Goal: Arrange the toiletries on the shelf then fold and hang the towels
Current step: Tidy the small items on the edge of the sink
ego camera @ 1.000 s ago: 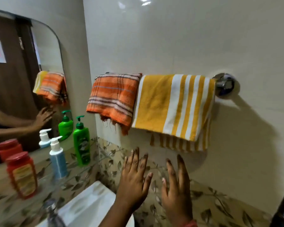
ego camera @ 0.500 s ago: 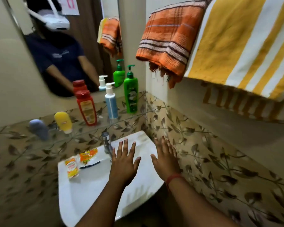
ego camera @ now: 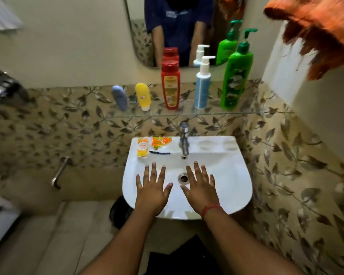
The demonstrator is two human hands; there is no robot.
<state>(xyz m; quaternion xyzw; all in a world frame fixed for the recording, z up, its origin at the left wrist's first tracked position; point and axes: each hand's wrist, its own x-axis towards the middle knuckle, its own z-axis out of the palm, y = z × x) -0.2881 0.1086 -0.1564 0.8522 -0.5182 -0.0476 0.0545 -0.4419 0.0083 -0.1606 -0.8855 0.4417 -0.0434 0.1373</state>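
— Where do we stand with our hands?

— Both hover flat over the sink (ego camera: 234,187), fingers straight and spread, holding nothing. Our left hand (ego camera: 152,190) is on the left side of the basin, our right hand (ego camera: 201,188) just right of the drain.

— And what is left to put up?

— We judge it is the small things on the sink's far left ledge: a yellow sachet (ego camera: 143,149) and, just right of it, an orange sachet (ego camera: 160,141), with a thin dark strip lying near them that we cannot identify. They lie straight ahead of our left hand, farther away, so that hand is the nearer one. The yellow sachet's long axis runs near to far; the orange one lies left to right.

— How would they handle?

— Flat, glossy foil or plastic, probably slippery on glazed ceramic; a pinch at an edge looks wiser than a scoop.

— And the shelf?

— The glass shelf (ego camera: 246,112) is clear and thin, above the tap (ego camera: 184,139). On it, left to right: a soft blue tube (ego camera: 120,97), a yellow tube (ego camera: 143,96), a hard red bottle (ego camera: 170,84), a blue-and-white pump bottle (ego camera: 202,84) and a green pump bottle (ego camera: 235,78). The fringed orange towel (ego camera: 316,28) hangs at far right, blurred.
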